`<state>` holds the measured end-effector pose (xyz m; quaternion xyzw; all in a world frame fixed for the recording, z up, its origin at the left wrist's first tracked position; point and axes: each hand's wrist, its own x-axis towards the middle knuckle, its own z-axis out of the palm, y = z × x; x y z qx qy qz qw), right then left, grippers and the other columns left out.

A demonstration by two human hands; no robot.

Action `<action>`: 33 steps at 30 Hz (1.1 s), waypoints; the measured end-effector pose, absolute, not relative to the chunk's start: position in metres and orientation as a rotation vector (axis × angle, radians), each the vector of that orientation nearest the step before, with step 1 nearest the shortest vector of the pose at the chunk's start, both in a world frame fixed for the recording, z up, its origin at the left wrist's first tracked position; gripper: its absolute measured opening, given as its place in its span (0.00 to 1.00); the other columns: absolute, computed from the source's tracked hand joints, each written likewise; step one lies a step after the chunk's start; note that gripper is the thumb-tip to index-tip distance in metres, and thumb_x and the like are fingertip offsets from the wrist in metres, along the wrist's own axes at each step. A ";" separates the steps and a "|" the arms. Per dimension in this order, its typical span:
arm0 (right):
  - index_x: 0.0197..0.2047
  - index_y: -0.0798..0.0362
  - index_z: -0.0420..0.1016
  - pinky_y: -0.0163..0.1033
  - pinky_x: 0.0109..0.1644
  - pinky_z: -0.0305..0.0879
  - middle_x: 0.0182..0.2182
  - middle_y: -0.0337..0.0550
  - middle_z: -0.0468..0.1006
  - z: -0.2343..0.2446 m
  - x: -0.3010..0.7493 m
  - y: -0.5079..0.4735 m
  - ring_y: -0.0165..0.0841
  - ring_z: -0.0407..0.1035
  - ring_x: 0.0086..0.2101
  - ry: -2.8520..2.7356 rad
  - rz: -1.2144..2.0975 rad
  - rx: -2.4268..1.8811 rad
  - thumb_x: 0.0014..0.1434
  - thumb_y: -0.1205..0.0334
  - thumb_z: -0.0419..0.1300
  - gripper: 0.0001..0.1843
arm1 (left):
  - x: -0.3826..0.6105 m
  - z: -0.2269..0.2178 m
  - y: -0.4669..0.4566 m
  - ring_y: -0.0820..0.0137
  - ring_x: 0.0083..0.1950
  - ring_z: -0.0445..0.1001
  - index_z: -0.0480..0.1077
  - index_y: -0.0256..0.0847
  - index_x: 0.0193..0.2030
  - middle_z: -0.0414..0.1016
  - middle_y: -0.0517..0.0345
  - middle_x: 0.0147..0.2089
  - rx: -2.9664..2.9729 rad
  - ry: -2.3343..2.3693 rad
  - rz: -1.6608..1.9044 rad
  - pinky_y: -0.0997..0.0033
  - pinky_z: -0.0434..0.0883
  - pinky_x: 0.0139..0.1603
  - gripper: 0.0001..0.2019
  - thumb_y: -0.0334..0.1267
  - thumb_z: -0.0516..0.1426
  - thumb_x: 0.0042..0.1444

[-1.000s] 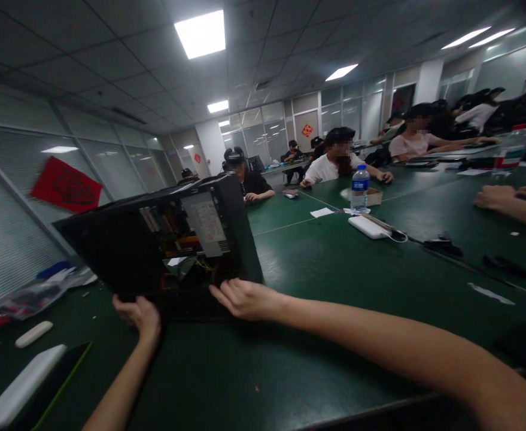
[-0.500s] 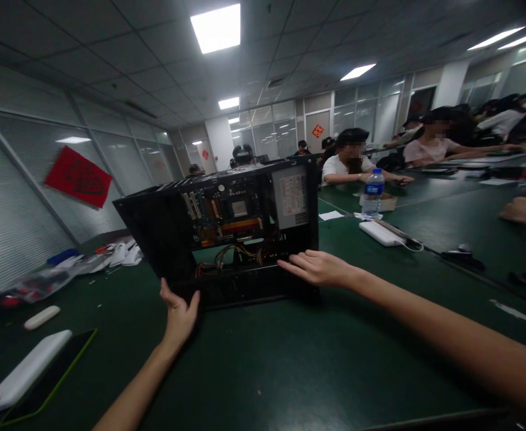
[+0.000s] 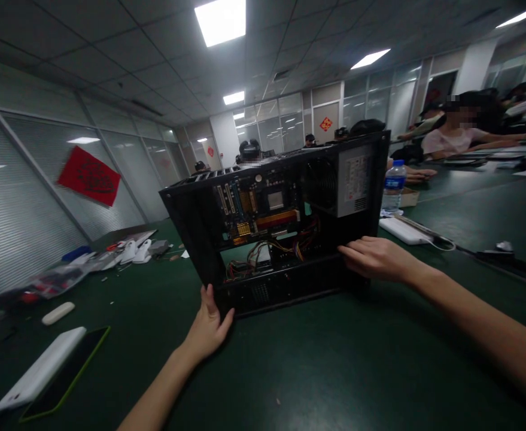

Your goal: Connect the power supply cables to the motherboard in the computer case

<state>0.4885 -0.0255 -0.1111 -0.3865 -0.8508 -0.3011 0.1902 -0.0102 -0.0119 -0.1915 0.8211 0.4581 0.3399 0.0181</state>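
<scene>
A black computer case stands on the green table with its open side facing me. Inside it I see a motherboard, a grey power supply at upper right and loose cables below. My left hand grips the case's lower left corner, thumb in front and fingers round the side. On the right, my right hand is closed over the lower rail of the frame, fingertips partly hidden inside. The case leans slightly, and its back is out of sight.
At left lie a white power bank, a dark green-edged tablet and plastic bags. Behind the case's right end stand a water bottle and a white box-like device with a cable. Several people sit beyond.
The case has shifted right and turned a little, with both hands moving along on it. More of the power supply and fan shows now. My view has also swung slightly left.
</scene>
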 end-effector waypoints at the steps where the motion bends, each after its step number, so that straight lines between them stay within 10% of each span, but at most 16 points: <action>1: 0.47 0.55 0.79 0.41 0.38 0.66 0.33 0.51 0.80 -0.111 0.487 -0.027 0.34 0.70 0.31 -2.377 -0.822 -1.114 0.71 0.59 0.47 0.19 | -0.012 -0.193 -0.011 0.47 0.77 0.46 0.17 0.38 0.76 0.42 0.20 0.76 2.576 1.403 1.032 0.38 0.61 0.69 0.49 0.45 0.54 0.66; 8: 0.43 0.56 0.79 0.43 0.40 0.66 0.36 0.52 0.81 -0.099 0.453 -0.042 0.38 0.74 0.34 -2.310 -0.780 -1.309 0.72 0.53 0.49 0.21 | -0.008 -0.182 -0.010 0.50 0.73 0.59 0.18 0.37 0.76 0.53 0.21 0.73 2.577 1.483 0.988 0.43 0.67 0.65 0.44 0.43 0.50 0.69; 15: 0.53 0.59 0.77 0.42 0.52 0.68 0.49 0.55 0.80 -0.048 0.378 -0.011 0.42 0.75 0.47 -2.306 -0.063 -1.461 0.71 0.53 0.52 0.20 | -0.010 -0.170 -0.011 0.49 0.72 0.62 0.25 0.38 0.77 0.55 0.24 0.73 2.578 1.561 0.947 0.42 0.69 0.65 0.43 0.44 0.51 0.68; 26: 0.57 0.60 0.76 0.37 0.51 0.65 0.52 0.59 0.80 -0.053 0.327 0.043 0.43 0.75 0.51 -2.245 0.367 -1.575 0.64 0.62 0.60 0.20 | -0.006 -0.130 -0.030 0.58 0.61 0.70 0.61 0.45 0.61 0.64 0.45 0.59 3.004 1.129 1.797 0.52 0.75 0.56 0.24 0.28 0.58 0.59; 33: 0.52 0.59 0.79 0.37 0.51 0.64 0.51 0.57 0.81 -0.057 0.330 0.052 0.43 0.74 0.53 -2.248 0.291 -1.451 0.64 0.65 0.57 0.16 | 0.063 -0.048 -0.028 0.62 0.54 0.75 0.70 0.41 0.54 0.75 0.47 0.54 3.331 0.729 1.129 0.60 0.75 0.53 0.15 0.28 0.54 0.62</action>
